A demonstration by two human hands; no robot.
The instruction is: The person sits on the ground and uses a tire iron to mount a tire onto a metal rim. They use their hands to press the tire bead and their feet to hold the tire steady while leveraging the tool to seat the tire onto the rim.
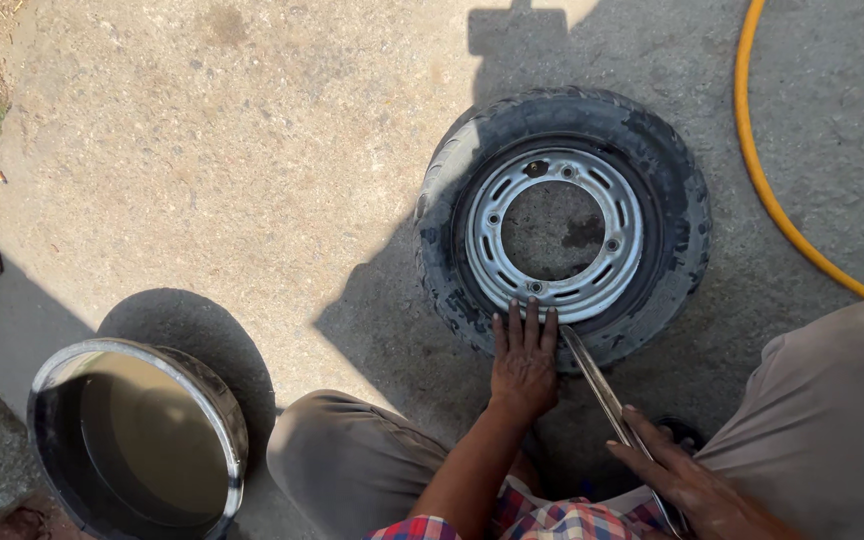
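1. Rubber tyre on a silver steel rim, lying flat on the concrete ground, right of centre in the head view, just ahead of the person's knees. Only one view here, so everything below is from it.
2. Handling, my read: the wheel looks small but dense, heavy for its size. The rim is rigid; the tyre sidewall is stiff with some give at the bead. The dusty tread should grip fine. Best holds are the outer tread on both sides, or through the rim's centre hole.
3. Left hand: palm down, fingers spread flat, fingertips on the near edge of the rim where it meets the tyre. It grasps nothing and seems to be pressing. Forearm runs straight up from the lap.
4. Right hand: wrapped around the lower end of a long flat metal tyre lever, held low by the right knee. The lever slants up and left, with its tip at the tyre's near edge just beside the left fingertips.
5. Surroundings: a round metal basin of murky water at lower left, well apart from the wheel. A yellow hose curves past on the right.
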